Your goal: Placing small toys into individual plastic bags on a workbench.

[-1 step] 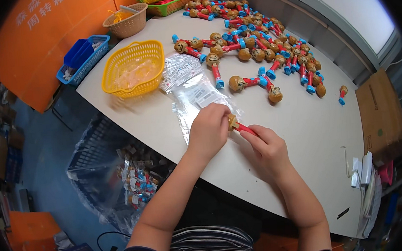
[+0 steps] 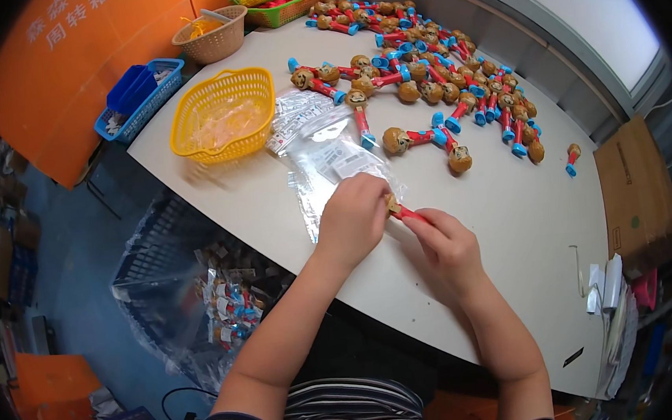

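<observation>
Between my two hands is a toy figure [image 2: 403,210] with a brown head and a red body. The fingers of my right hand [image 2: 451,252] are closed round its red body. My left hand [image 2: 354,212] is closed at the head end and covers part of it; its fingertips are hidden. Beyond and beside my left hand lies a clear plastic zip bag [image 2: 332,159] with a white printed label inside, on top of other flat bags. Whether my left fingers also grip the bag's edge is unclear.
Many similar figures [image 2: 452,82] lie heaped at the back right of the white table [image 2: 502,213]. A yellow basket [image 2: 225,151] holds clear plastic pieces at left. A blue lined crate [image 2: 149,292] with bagged figures stands below the left edge. A cardboard box [image 2: 639,194] stands at right.
My left hand and the figure's head have shifted very slightly to the right. The clear bag's upper edge has moved a little. My right hand stays nearly in place.
</observation>
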The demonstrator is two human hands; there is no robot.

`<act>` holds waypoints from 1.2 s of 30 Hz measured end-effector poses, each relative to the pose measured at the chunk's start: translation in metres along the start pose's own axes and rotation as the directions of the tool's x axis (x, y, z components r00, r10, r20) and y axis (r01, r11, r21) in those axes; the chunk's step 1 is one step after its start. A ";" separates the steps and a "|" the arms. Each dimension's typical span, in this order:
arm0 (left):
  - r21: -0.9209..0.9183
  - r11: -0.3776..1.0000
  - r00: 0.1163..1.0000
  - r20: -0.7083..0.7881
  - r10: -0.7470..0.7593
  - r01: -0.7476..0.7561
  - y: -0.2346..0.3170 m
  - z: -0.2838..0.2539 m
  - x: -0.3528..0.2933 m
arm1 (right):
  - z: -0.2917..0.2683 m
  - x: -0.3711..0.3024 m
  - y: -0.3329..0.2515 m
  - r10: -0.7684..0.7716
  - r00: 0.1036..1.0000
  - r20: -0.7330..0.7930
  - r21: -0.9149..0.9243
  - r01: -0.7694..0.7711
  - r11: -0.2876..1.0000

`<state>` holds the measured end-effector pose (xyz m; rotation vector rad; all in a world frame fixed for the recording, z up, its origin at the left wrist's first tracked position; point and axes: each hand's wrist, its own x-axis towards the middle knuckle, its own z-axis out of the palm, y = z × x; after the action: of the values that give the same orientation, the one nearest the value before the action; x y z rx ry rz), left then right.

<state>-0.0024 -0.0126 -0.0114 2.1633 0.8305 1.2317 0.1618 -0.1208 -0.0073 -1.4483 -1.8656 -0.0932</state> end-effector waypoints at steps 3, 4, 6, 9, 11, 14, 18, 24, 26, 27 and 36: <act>0.109 0.964 0.970 0.006 0.245 -0.244 0.006 0.002 0.002 | -0.006 0.009 -0.018 0.495 0.862 0.110 0.430 -0.491 0.758; 0.141 0.955 0.964 0.000 0.264 -0.262 0.011 0.002 0.003 | -0.011 0.012 -0.023 0.743 0.549 0.384 0.595 -0.762 0.256; 0.175 0.944 0.958 -0.009 0.286 -0.280 0.014 0.002 0.003 | -0.009 0.010 -0.014 0.750 0.491 0.442 0.653 -0.750 0.107; 0.220 0.955 0.978 -0.022 0.209 -0.199 0.010 0.001 -0.001 | -0.009 0.005 0.004 0.701 0.425 0.573 0.724 -0.664 -0.189; 0.164 0.960 0.971 -0.041 0.236 -0.226 0.011 0.005 -0.003 | -0.012 0.001 0.008 0.585 0.423 0.692 0.695 -0.609 -0.381; 0.138 0.941 0.938 -0.122 0.325 -0.309 0.019 0.010 0.001 | -0.018 0.006 -0.006 0.504 0.454 0.735 0.649 -0.686 -0.328; 0.108 0.912 0.916 -0.014 0.400 -0.397 0.025 0.014 0.010 | 0.005 -0.006 -0.019 0.370 0.928 0.030 0.354 -0.356 0.865; -0.055 0.984 0.986 -0.009 0.167 -0.167 0.019 0.014 0.005 | -0.010 0.001 -0.010 -0.098 0.993 0.064 -0.181 0.108 0.978; -0.038 0.968 0.969 0.015 0.247 -0.246 0.027 0.011 0.007 | -0.003 -0.003 -0.011 -0.140 0.990 -0.012 -0.196 0.135 0.971; -0.023 0.946 0.945 0.032 0.325 -0.324 0.029 0.011 0.007 | 0.003 -0.004 -0.017 0.142 0.988 -0.054 0.014 -0.141 0.990; 0.050 0.997 0.996 -0.065 0.059 -0.056 0.022 0.019 -0.028 | -0.018 0.002 -0.017 0.338 0.873 0.352 0.444 -0.474 0.760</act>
<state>0.0090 -0.0506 -0.0210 2.2090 0.8382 1.3311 0.1565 -0.1340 0.0132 -1.4764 -1.5362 0.7937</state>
